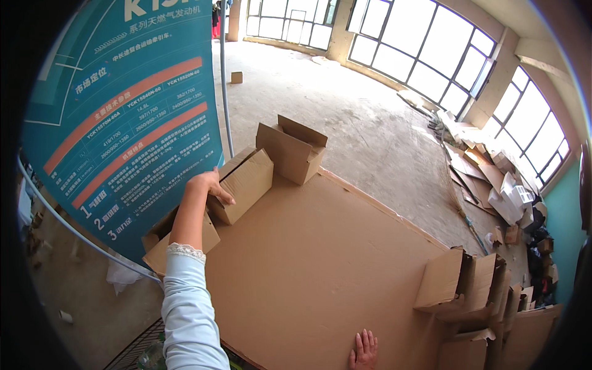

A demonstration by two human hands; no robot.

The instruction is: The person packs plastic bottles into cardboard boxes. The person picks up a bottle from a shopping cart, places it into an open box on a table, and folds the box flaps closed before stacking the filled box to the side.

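Here, the left hand [209, 184], at ten o'clock, closes its grip on an open brown cardboard box [243, 182]; the right hand [364, 351], at six o'clock, rests flat and empty on the cardboard-covered tabletop [320, 259].

On the cardboard sheet [320, 259]: three open boxes in a row at the far left edge, left hand [208, 185] on the middle box [243, 184]. Right hand [364, 350] flat at the near edge. Behind the boxes, a banner [123, 117]. Far right, folded cartons [468, 290].
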